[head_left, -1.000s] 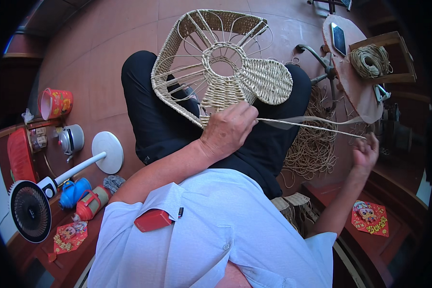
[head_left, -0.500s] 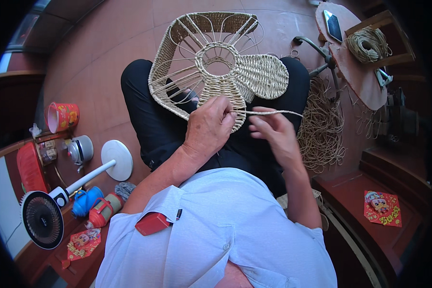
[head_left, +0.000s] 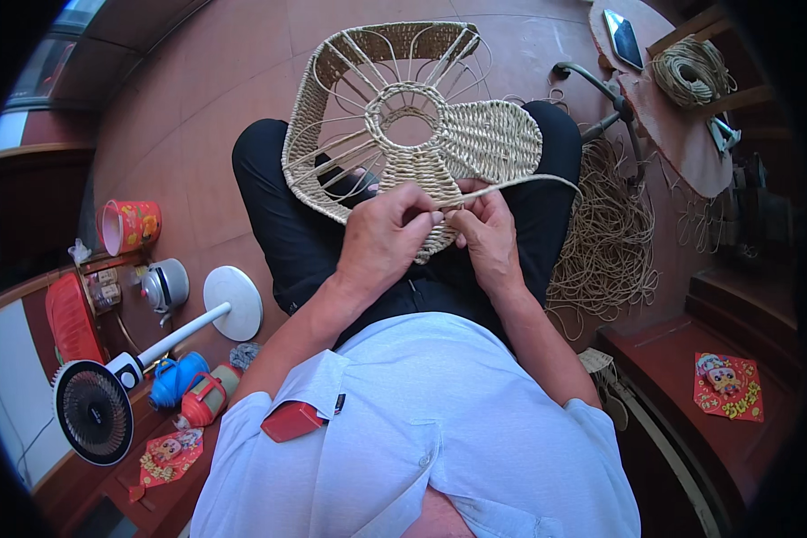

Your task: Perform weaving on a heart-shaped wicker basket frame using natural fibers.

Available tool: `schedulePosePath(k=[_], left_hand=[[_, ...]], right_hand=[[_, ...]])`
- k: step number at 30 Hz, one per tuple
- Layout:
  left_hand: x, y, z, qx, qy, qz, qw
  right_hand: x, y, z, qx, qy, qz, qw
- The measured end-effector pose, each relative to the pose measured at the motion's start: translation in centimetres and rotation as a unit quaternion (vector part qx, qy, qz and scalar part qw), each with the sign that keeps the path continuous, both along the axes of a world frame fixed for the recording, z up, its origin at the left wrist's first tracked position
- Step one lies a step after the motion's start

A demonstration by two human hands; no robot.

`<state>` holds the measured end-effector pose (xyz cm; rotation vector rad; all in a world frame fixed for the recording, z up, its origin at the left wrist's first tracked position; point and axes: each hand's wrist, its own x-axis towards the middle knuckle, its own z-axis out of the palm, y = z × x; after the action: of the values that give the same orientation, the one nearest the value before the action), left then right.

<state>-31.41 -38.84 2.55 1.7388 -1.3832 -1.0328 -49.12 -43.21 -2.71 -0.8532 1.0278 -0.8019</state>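
Woven piece: it (head_left: 417, 175) lay across your lap in the upper centre of the frame, a straw-coloured ring with thin spokes, two filled petals and a curved band along the left and top.
Strand: a pale cord (head_left: 533, 179) ran from the lower petal's edge to the right, arching over your right thigh.
Left hand: your left hand (head_left: 384, 231), at the centre, was pinched narrow on the cord at that petal.
Right hand: your right hand (head_left: 491, 238), just beside it, had thumb and fingers closed on the same cord.
Lap: your black trousers (head_left: 282, 211) spread to both sides beneath the work.
Right of centre: a loose heap of cord (head_left: 605, 251) lay on the floor.
Upper right: a worktop (head_left: 677, 134) carried a phone (head_left: 623, 39); a coil of cord (head_left: 693, 70) sat near it.
Left side: a flowered red bucket (head_left: 127, 227) stood above a metal pot (head_left: 165, 287).
Lower left: a fan (head_left: 92, 412) leaned near a blue flask (head_left: 179, 379) and a red one.
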Motion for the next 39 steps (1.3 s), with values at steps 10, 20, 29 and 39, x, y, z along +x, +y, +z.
schedulePosePath(k=[10,20,29,39], left_hand=[[-1.1,-0.5,0.8,-0.077,-0.002,-0.016,0.997],[-4.8,-2.5,-2.1,-0.229,-0.227,-0.156,0.934],[-2.4,-0.9,-0.6,-0.164,-0.148,0.020,0.975],[-1.9,-0.2,-0.6,-0.107,-0.179,-0.003,0.978]], right_hand=[[-4.6,-0.1,2.9,0.011,0.121,0.086,0.989],[-36.2,-7.6,6.2,-0.130,0.385,-0.005,0.914],[-31.1,-5.8,11.9,-0.307,0.501,-0.057,0.807],[-1.9,0.7,2.3,0.001,0.084,0.057,0.995]])
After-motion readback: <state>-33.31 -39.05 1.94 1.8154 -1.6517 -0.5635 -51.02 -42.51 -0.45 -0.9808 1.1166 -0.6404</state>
